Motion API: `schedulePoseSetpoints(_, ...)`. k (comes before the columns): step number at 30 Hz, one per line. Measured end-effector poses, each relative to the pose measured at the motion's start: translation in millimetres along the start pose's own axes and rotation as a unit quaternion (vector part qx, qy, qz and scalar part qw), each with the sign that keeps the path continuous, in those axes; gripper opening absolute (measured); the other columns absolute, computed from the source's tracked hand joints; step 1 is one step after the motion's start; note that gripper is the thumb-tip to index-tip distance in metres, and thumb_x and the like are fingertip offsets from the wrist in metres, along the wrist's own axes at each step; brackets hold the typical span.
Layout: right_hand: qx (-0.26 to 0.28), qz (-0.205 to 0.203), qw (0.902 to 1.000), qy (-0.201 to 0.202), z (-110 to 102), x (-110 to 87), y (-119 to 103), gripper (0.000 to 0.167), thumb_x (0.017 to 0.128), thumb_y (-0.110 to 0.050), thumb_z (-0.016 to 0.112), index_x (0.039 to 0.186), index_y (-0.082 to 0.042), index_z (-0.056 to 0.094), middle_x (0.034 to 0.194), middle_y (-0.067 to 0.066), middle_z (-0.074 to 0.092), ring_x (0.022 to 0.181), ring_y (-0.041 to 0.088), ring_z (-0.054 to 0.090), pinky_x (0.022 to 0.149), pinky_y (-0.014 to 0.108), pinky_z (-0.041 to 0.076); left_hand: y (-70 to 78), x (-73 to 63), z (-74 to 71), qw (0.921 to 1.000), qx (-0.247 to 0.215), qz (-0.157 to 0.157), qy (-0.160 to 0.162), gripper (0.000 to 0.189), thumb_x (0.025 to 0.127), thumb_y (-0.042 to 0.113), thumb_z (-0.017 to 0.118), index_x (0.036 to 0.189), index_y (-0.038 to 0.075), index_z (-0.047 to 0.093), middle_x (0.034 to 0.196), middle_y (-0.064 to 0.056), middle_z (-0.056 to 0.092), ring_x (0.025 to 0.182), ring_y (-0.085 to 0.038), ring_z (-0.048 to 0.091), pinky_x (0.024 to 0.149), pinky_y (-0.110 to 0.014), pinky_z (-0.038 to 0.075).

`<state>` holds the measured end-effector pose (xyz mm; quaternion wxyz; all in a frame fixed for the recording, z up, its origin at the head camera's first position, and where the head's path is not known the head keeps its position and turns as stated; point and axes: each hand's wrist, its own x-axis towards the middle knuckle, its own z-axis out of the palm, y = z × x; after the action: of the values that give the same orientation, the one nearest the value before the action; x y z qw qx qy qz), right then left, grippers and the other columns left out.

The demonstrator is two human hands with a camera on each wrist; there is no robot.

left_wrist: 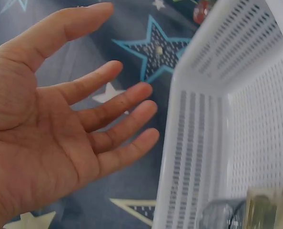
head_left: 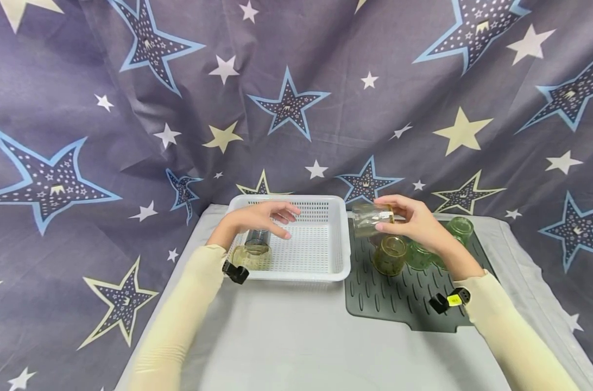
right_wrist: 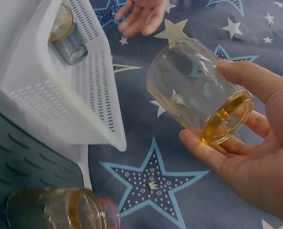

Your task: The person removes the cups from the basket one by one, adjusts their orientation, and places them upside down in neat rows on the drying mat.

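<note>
My right hand [head_left: 414,222] grips a clear, yellow-tinted drinking glass [head_left: 367,220] near its thick amber base; the glass lies tilted sideways, its mouth toward the basket. In the right wrist view, thumb and fingers close around that glass [right_wrist: 194,90]. My left hand [head_left: 264,217] hovers over the left part of the white perforated basket [head_left: 340,239], fingers spread and holding nothing. Inside the basket's left side lie a grey-blue glass [head_left: 258,238] and a yellowish glass [head_left: 254,259]. Below my right hand, an amber glass [head_left: 390,255] stands upside down on the dark drying mat [head_left: 374,298].
Several green glasses [head_left: 460,228] stand on the mat, partly hidden by my right forearm. A pink-rimmed glass [right_wrist: 112,213] shows behind the amber one in the right wrist view. Behind the pale table [head_left: 286,331] hangs a star-patterned cloth [head_left: 296,157].
</note>
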<state>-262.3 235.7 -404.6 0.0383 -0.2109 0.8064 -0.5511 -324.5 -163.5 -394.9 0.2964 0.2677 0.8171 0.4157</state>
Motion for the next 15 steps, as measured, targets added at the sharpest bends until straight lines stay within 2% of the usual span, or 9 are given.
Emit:
schedulePoseSetpoints(4,-0.007,0.010,0.9999,-0.009,-4.7,-4.9,0.9,0.055,0.089,-0.010,0.078,0.139,-0.001,0.057,0.141,0.019,0.059,0.119,0.001,0.059,0.094,0.016,0.053,-10.3,-1.6,-5.6,0.9987,0.022,-0.041,-0.017,0.067,0.084,0.013,0.081,0.144,0.006,0.051,0.141,-0.019,0.056,0.133,-0.034,0.051,0.115,-0.047,0.043)
schedulePoseSetpoints(8,-0.024,0.001,0.9995,-0.020,-8.7,-8.0,2.4,0.054,0.088,-0.008,0.079,0.137,-0.001,0.058,0.138,0.021,0.060,0.112,0.005,0.062,0.086,0.019,0.057,-16.8,-3.4,-9.8,0.9948,0.057,-0.080,-0.027,0.065,0.082,0.012,0.081,0.140,0.002,0.052,0.140,-0.023,0.054,0.133,-0.038,0.050,0.110,-0.045,0.047)
schedulePoseSetpoints(12,-0.074,-0.002,0.9969,-0.029,-12.5,-9.8,4.4,0.053,0.086,-0.011,0.081,0.135,-0.007,0.062,0.134,0.018,0.063,0.105,0.011,0.063,0.078,0.022,0.057,-21.1,-5.2,-11.3,0.9872,0.107,-0.115,-0.029,0.063,0.079,0.009,0.081,0.135,-0.001,0.054,0.137,-0.024,0.056,0.132,-0.040,0.051,0.107,-0.045,0.050)
schedulePoseSetpoints(15,-0.100,-0.003,0.9942,-0.038,-14.4,-10.7,4.6,0.053,0.086,-0.013,0.082,0.135,-0.007,0.062,0.132,0.017,0.064,0.096,0.019,0.063,0.072,0.025,0.057,-27.4,-5.1,-12.0,0.9798,0.148,-0.132,-0.029,0.062,0.076,0.008,0.081,0.132,-0.003,0.056,0.135,-0.027,0.059,0.130,-0.040,0.054,0.107,-0.045,0.050)
